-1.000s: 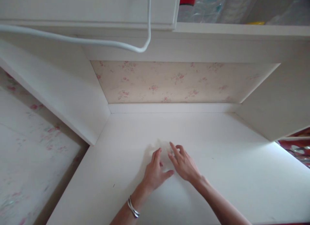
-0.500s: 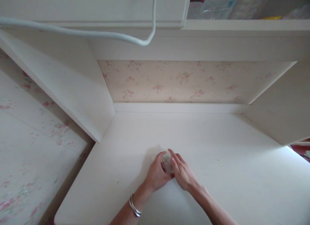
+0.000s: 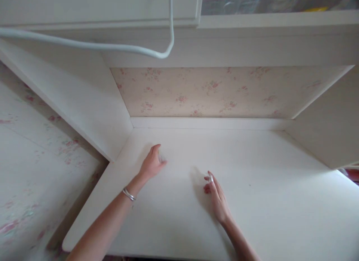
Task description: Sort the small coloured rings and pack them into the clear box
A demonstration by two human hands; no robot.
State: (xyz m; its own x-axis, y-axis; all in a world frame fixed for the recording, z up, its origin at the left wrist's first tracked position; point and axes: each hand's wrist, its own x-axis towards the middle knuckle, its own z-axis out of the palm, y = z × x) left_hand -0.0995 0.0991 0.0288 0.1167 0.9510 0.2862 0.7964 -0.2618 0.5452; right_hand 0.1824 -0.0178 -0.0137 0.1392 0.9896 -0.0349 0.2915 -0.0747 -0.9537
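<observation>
My left hand (image 3: 151, 162) is over the back left of the white tabletop (image 3: 179, 216), a silver bangle (image 3: 129, 194) on its wrist. Its thumb and fingers curve around a small clear container (image 3: 160, 156), largely hidden by the hand. My right hand (image 3: 217, 195) is nearer the middle, its thumb and fingers closed on a small clear plastic piece (image 3: 210, 178) that looks like a lid. The two hands are well apart.
A white cable (image 3: 112, 47) hangs across the upper left, before a cabinet door (image 3: 98, 8). An open shelf (image 3: 269, 19) at the upper right holds plastic-wrapped things. White side panels (image 3: 73, 100) flank the tabletop, with flowered wallpaper (image 3: 196, 92) behind.
My hands, together on the clear container before, have separated. The left has carried the container to the back left; the right has shifted slightly right with the small clear piece.
</observation>
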